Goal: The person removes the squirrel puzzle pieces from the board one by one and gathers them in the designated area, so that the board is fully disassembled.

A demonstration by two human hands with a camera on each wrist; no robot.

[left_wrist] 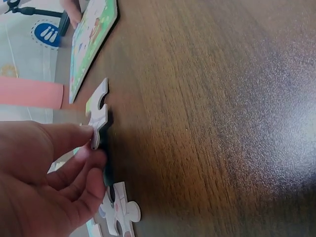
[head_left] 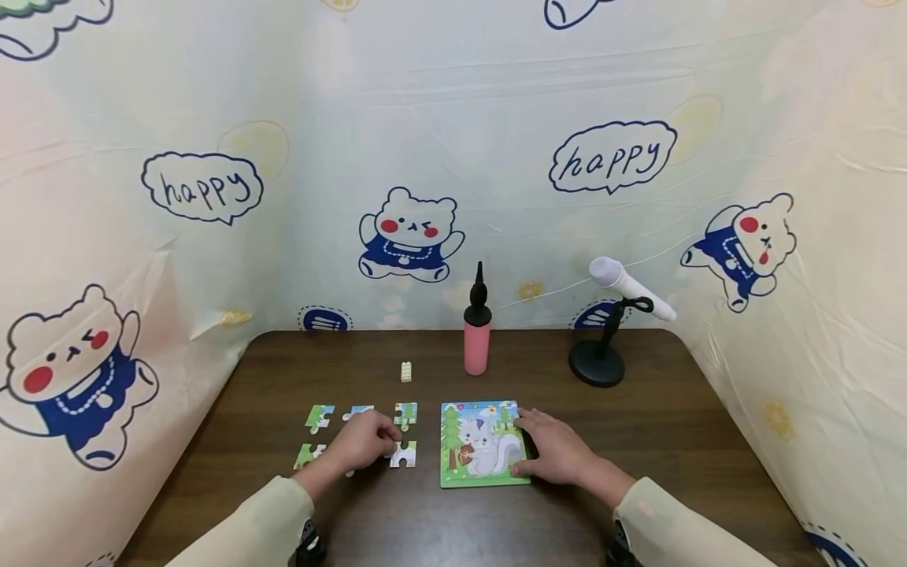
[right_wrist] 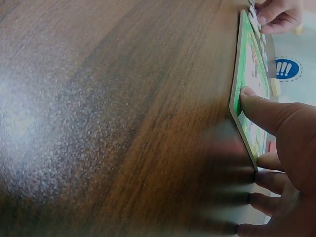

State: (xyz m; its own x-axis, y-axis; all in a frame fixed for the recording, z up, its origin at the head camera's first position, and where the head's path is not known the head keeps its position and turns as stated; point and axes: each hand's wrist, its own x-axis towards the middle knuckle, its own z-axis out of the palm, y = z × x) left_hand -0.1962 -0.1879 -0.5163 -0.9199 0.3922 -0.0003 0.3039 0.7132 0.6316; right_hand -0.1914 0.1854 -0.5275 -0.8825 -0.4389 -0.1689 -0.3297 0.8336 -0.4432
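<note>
My left hand [head_left: 363, 441] pinches a jigsaw piece [head_left: 404, 457] between thumb and fingers. In the left wrist view this piece [left_wrist: 100, 108] is held tilted at the tabletop, white and green on its face. Other jigsaw pieces [head_left: 320, 416] lie around that hand, some partly hidden beneath it. To the right lies a square puzzle board [head_left: 482, 445] with a squirrel picture. My right hand [head_left: 563, 450] rests at its right edge. In the right wrist view the thumb [right_wrist: 247, 94] lies on the board's face, with the other fingers spread along its edge and the table.
Behind the pieces sits a small cream toy brick [head_left: 406, 372]. A pink pump [head_left: 477, 346] with a black top stands behind the board. At the back right, a white microphone [head_left: 631, 287] leans on a black stand [head_left: 597, 364]. A printed curtain [head_left: 496, 118] surrounds the brown table [head_left: 439, 528].
</note>
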